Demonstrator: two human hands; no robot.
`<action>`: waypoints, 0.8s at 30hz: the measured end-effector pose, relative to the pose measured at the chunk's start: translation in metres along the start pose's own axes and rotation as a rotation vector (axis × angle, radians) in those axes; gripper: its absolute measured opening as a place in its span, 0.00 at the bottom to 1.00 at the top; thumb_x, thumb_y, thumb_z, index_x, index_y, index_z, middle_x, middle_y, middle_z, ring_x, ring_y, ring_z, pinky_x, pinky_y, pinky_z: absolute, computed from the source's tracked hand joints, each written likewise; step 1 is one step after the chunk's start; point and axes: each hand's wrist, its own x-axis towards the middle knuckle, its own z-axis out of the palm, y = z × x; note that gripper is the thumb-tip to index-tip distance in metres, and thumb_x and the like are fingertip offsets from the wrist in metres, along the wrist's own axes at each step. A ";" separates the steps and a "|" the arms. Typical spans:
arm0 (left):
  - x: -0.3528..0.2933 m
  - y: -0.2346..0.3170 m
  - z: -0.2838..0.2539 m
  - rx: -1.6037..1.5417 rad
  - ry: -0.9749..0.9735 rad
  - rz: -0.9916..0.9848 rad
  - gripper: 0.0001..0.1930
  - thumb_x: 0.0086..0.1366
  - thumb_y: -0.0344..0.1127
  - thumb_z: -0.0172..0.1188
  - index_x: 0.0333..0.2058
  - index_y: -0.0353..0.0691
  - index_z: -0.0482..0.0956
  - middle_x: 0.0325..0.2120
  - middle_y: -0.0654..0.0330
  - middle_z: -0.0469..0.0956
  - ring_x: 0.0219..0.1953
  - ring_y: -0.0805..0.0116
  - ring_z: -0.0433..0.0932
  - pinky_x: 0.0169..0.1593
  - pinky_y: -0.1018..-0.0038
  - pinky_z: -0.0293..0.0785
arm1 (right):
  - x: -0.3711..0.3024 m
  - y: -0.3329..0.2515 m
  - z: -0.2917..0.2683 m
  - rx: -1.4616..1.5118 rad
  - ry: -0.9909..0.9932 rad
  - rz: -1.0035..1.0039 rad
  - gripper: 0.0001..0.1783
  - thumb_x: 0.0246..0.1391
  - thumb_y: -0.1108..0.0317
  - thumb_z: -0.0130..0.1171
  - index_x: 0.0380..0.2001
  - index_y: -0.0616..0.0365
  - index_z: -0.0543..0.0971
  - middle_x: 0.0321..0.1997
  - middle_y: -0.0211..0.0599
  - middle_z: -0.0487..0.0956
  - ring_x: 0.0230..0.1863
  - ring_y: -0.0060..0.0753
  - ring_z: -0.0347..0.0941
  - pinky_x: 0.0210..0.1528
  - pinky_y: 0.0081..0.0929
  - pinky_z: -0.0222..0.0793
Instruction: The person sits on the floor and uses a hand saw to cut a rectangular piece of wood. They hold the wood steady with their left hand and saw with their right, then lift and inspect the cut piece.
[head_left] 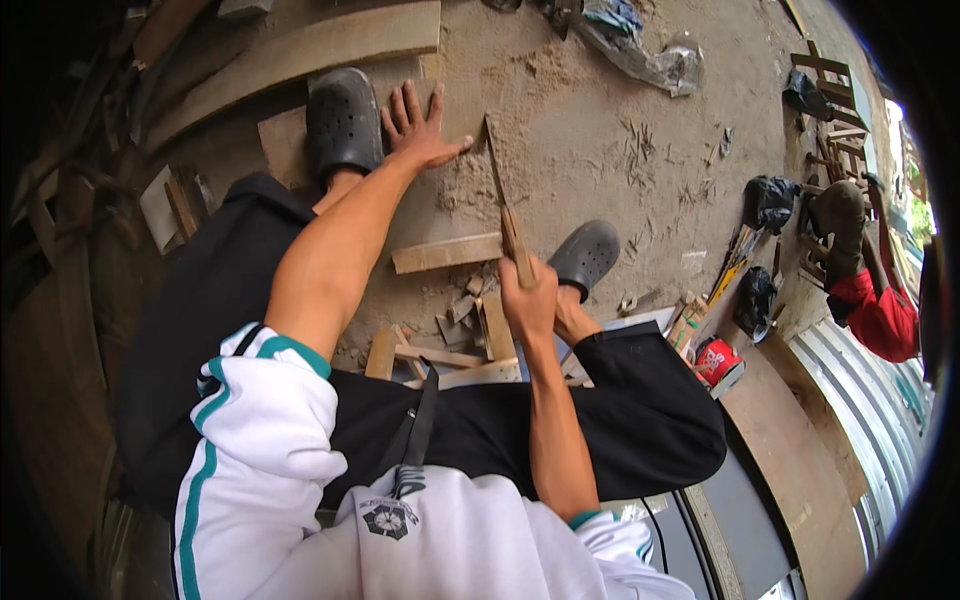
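Note:
My right hand (pixel 530 298) is closed around the wooden handle of a handsaw (pixel 513 240). Its thin dark blade, seen nearly edge-on, points away from me over the sandy ground. My left hand (pixel 420 138) is open and pressed down flat with fingers spread, beside the black clog (pixel 344 120) on my left foot. What lies under that palm is mostly hidden. A short wood strip (pixel 447 253) lies just left of the saw handle. Sawdust is scattered between the left hand and the blade.
A long board (pixel 300 58) lies at the far left. Wood offcuts (pixel 490 325) lie between my legs. My other clog (pixel 586 254) is right of the saw. A red can (pixel 718 362) and black plastic bags (pixel 770 203) stand to the right, near another person in a red sleeve (pixel 880 318).

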 end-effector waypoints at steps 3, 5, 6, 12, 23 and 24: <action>0.007 0.004 0.000 0.012 0.014 -0.004 0.59 0.56 0.75 0.53 0.71 0.57 0.23 0.70 0.44 0.13 0.70 0.43 0.08 0.66 0.42 0.12 | 0.009 0.010 0.002 -0.011 0.009 0.023 0.08 0.54 0.69 0.59 0.28 0.65 0.77 0.16 0.38 0.71 0.19 0.23 0.66 0.24 0.28 0.64; 0.006 -0.001 -0.001 0.022 -0.022 -0.033 0.59 0.56 0.75 0.52 0.71 0.57 0.23 0.70 0.44 0.13 0.70 0.43 0.08 0.66 0.42 0.12 | -0.019 -0.013 -0.008 -0.017 0.011 -0.037 0.08 0.54 0.69 0.59 0.28 0.64 0.76 0.16 0.38 0.72 0.19 0.23 0.65 0.24 0.29 0.65; 0.013 0.001 -0.007 0.009 0.012 -0.018 0.59 0.56 0.74 0.53 0.71 0.57 0.24 0.69 0.43 0.12 0.69 0.43 0.07 0.66 0.41 0.12 | -0.031 -0.020 -0.016 -0.027 0.020 -0.082 0.08 0.54 0.69 0.59 0.28 0.64 0.76 0.16 0.39 0.72 0.18 0.24 0.65 0.25 0.30 0.65; 0.009 0.004 -0.002 -0.025 0.030 0.007 0.59 0.56 0.73 0.54 0.72 0.56 0.26 0.69 0.42 0.12 0.69 0.41 0.06 0.65 0.41 0.11 | -0.037 0.005 -0.027 -0.040 -0.026 -0.028 0.08 0.54 0.71 0.59 0.33 0.65 0.80 0.18 0.40 0.74 0.20 0.25 0.72 0.27 0.28 0.68; 0.016 0.001 0.004 0.018 0.054 -0.001 0.61 0.53 0.79 0.52 0.71 0.60 0.24 0.70 0.45 0.13 0.69 0.44 0.07 0.66 0.43 0.11 | -0.024 -0.004 -0.012 -0.032 -0.016 0.102 0.12 0.53 0.69 0.57 0.38 0.65 0.81 0.18 0.49 0.75 0.22 0.39 0.77 0.28 0.31 0.70; 0.015 -0.001 0.004 0.022 0.048 -0.010 0.61 0.53 0.79 0.52 0.71 0.60 0.24 0.70 0.45 0.13 0.69 0.44 0.07 0.66 0.43 0.11 | -0.030 -0.009 -0.016 -0.021 -0.017 0.076 0.11 0.54 0.69 0.57 0.36 0.65 0.80 0.18 0.49 0.75 0.21 0.40 0.76 0.27 0.32 0.69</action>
